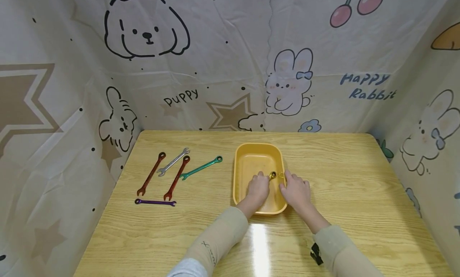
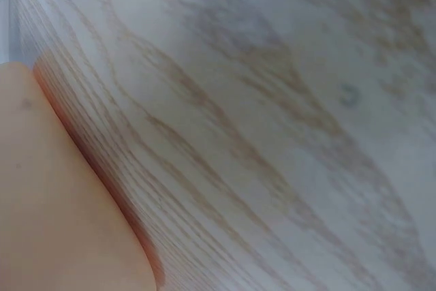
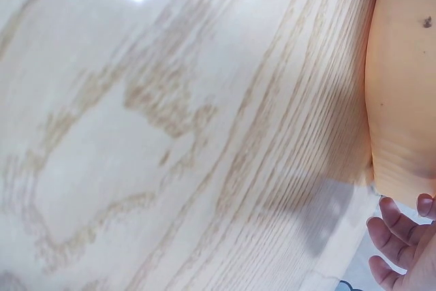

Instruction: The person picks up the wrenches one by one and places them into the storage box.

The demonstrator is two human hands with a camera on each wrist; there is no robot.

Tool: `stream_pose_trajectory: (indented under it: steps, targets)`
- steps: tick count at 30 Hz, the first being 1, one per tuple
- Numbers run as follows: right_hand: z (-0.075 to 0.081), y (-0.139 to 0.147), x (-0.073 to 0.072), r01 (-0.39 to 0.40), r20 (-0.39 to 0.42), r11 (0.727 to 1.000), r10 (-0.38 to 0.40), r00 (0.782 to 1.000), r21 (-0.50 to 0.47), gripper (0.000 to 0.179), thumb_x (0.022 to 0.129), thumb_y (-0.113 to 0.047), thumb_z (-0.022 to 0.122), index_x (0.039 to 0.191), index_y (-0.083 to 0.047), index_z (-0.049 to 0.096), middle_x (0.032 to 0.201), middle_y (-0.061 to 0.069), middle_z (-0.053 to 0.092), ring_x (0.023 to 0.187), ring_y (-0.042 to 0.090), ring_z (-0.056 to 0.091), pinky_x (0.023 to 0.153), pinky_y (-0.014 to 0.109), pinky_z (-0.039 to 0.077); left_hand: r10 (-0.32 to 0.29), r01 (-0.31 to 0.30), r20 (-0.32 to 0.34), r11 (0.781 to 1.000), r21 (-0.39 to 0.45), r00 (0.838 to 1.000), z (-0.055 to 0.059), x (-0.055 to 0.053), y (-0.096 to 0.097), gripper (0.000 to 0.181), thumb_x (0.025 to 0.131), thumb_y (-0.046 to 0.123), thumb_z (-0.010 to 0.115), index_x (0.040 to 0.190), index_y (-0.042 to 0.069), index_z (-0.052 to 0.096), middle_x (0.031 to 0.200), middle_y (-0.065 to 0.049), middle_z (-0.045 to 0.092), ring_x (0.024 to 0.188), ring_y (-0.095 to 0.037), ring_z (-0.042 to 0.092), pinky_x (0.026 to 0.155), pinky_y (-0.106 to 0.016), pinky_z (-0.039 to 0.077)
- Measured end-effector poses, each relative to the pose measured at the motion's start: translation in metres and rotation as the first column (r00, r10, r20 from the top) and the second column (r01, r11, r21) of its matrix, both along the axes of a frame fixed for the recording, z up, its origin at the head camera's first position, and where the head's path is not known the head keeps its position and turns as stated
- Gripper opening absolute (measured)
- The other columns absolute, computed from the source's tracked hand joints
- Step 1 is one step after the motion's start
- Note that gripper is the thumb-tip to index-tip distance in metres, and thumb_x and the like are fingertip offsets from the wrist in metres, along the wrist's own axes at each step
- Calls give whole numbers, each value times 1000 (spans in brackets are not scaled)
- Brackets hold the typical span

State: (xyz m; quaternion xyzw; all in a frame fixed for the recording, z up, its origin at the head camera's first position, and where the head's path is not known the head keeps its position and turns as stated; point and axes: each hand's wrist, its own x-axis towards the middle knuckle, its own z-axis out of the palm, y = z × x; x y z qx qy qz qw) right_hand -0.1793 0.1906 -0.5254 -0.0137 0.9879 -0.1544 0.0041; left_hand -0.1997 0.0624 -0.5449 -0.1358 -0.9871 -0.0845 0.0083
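A yellow plastic tray [image 1: 256, 161] stands on the wooden table. My left hand [image 1: 258, 190] reaches down inside it and grips a gold wrench [image 1: 273, 175]; only the ring end shows beyond the fingers. On the tray's right side, my right hand [image 1: 297, 191] holds the rim, thumb inside and the other fingers outside. The right wrist view catches a few bent fingers of the right hand [image 3: 402, 240] at its lower right corner. In the left wrist view only part of the forearm and the tabletop appear, not the left hand.
Left of the tray lie several loose wrenches: two red ones [image 1: 151, 174], a silver one [image 1: 174, 162], a green one [image 1: 202, 167] and a purple one [image 1: 156, 202]. Printed cloth [image 1: 215, 49] hangs behind and beside the table [image 1: 341, 169].
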Motion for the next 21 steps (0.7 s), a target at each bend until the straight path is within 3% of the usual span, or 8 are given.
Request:
stream_pose_trajectory:
  steps: [13, 21]
  targets:
    - [-2, 1, -1, 2, 0, 1000, -2, 1000, 5, 29, 85, -25, 53, 106, -5, 49, 86, 16, 59, 82, 37, 57, 75, 51, 38, 4, -4, 12, 1000, -3, 1000, -1, -1, 0, 9, 83, 20, 65, 88, 15, 70, 83, -3, 57, 71, -18, 57, 52, -25, 48]
    - [-2, 1, -1, 1, 10, 1000, -1, 1000, -4, 34, 86, -25, 52, 112, -4, 48, 91, 17, 60, 86, 38, 57, 77, 52, 38, 16, -16, 18, 1000, 12, 1000, 2, 0, -2, 13, 85, 24, 64, 93, 16, 70, 84, -3, 58, 72, -18, 58, 52, -25, 48]
